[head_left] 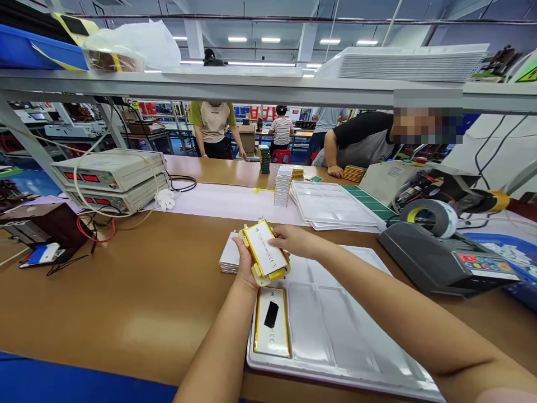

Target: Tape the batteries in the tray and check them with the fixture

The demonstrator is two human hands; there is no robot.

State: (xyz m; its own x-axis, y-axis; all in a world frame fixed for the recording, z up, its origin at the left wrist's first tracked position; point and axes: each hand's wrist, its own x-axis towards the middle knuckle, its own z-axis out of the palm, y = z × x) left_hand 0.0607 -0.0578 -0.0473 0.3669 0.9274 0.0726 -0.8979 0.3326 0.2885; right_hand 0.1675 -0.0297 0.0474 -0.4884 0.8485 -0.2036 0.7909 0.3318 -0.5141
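On the left of the brown table [138,291] stand two measuring boxes [113,170], one upon the other, with red lighted numbers. Nearer to the middle lies a stack of flat white packs [229,256]. Just beside it, the left hand [246,264] holds a flat white battery [263,249] with yellow edges, its thumb at the left side; the fingers under it are hidden. The battery is tilted, above the upper left corner of a white plastic tray [312,322]. The right hand [289,239] touches the battery at its upper right with bent fingers; if they pinch it, I cannot tell. Below, a second battery [264,334] with a black patch lies in the tray's front left compartment. At the right stands a grey tape machine [436,260].
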